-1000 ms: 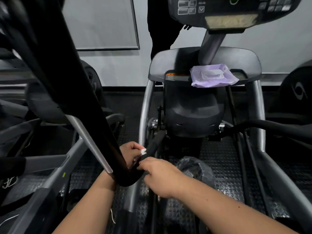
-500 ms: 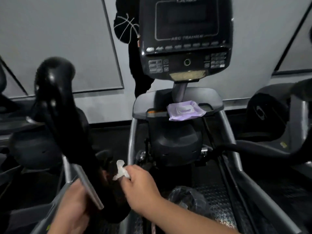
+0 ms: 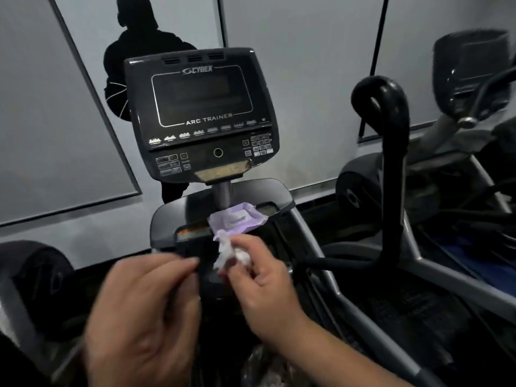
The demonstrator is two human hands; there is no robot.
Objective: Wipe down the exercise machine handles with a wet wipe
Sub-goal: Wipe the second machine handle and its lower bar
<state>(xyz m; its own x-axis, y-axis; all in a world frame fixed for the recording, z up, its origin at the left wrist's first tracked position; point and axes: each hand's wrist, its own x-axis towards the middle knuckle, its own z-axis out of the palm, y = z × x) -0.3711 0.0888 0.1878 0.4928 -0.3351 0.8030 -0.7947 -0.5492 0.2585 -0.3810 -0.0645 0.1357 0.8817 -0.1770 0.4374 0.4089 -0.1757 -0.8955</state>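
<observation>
The left-side handle, worked on a second ago low in the frame, is no longer seen; both hands are now raised in front of the console (image 3: pixel 201 113). The wet wipe (image 3: pixel 230 254), crumpled, is pinched in the grip of the right hand (image 3: pixel 262 277), held in mid-air just below the purple wipe pack (image 3: pixel 237 220) on the machine's tray (image 3: pixel 167 219). The left hand (image 3: pixel 145 311) is blurred; its fingers are extended toward the wipe and nothing is held by it. One handle is judged finished, and the wipe is probably being refolded before the right handle (image 3: pixel 391 152), upright and untouched, is addressed.

The left handle is out of view. A crinkled bag at the bottom edge is cut off. A dark figure behind the console is only silhouetted.
</observation>
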